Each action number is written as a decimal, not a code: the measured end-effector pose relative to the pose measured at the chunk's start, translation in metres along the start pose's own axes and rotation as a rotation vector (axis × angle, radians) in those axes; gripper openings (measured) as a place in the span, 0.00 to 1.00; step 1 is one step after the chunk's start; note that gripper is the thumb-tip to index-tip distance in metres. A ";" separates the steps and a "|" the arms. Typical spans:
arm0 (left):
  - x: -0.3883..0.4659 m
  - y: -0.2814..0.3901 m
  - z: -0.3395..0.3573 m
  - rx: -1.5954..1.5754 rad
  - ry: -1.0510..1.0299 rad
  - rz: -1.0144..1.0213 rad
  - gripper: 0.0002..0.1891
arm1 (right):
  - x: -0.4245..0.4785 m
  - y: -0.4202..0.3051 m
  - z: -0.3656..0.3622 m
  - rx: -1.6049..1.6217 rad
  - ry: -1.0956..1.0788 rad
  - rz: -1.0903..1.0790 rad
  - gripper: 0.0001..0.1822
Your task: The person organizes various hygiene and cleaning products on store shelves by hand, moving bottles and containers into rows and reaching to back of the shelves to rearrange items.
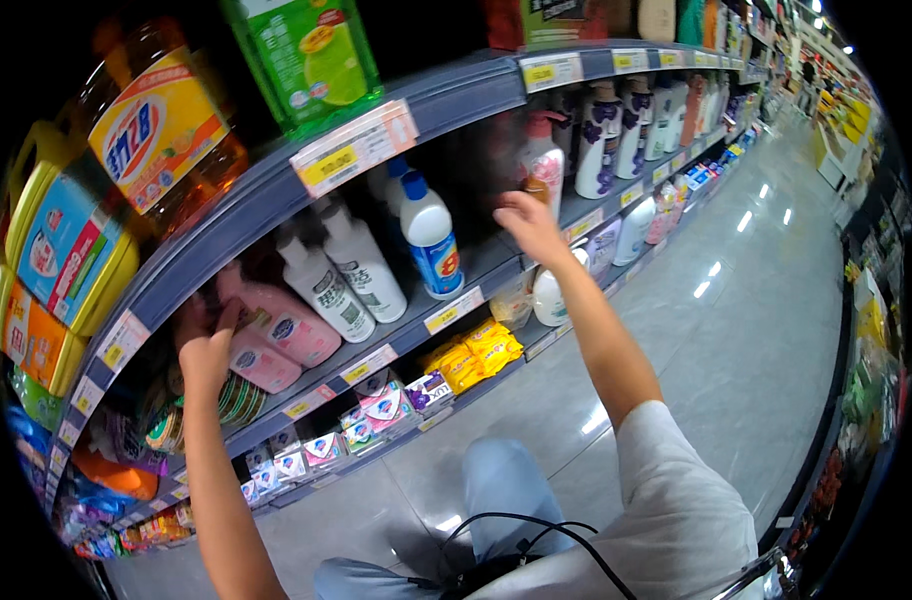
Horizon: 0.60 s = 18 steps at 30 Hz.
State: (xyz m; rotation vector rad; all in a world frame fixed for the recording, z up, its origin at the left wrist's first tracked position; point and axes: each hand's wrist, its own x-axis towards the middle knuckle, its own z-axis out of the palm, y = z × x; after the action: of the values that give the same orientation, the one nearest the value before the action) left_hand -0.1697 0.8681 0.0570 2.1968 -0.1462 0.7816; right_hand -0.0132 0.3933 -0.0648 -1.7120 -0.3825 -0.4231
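My left hand [206, 337] is at the pink bottles [294, 322] on the left of the middle shelf, its fingers partly in shadow at their necks; whether it grips one is unclear. Two white bottles [336, 289] stand to their right, then a white bottle with a blue cap and blue label [435, 247]. My right hand [531, 225] is raised at the shelf's front, fingers bent, beside a white and pink pump bottle [543, 161]. Its fingertips are near that bottle; I cannot tell whether they touch anything.
Large bottles of orange liquid [167, 135] and green liquid [313, 67] stand on the upper shelf. The low shelf holds yellow packs [474, 352] and boxed soaps [384, 409]. Price tags line the shelf edges. A grey tiled floor [696, 360] runs along the aisle; more goods line its right side.
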 end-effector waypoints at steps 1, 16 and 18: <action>-0.002 0.002 -0.004 0.047 -0.008 -0.019 0.30 | -0.011 -0.004 -0.003 0.249 0.023 0.008 0.15; -0.094 0.030 -0.094 0.483 0.227 0.112 0.15 | -0.156 -0.050 0.105 0.437 -0.884 0.227 0.11; -0.133 0.013 -0.100 0.657 0.182 0.075 0.17 | -0.156 -0.054 0.136 0.373 -0.978 0.162 0.11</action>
State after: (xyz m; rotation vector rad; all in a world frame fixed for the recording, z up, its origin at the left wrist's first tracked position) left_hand -0.3304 0.9114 0.0389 2.7187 0.1437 1.1929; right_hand -0.1663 0.5335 -0.1148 -1.4605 -0.9440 0.6149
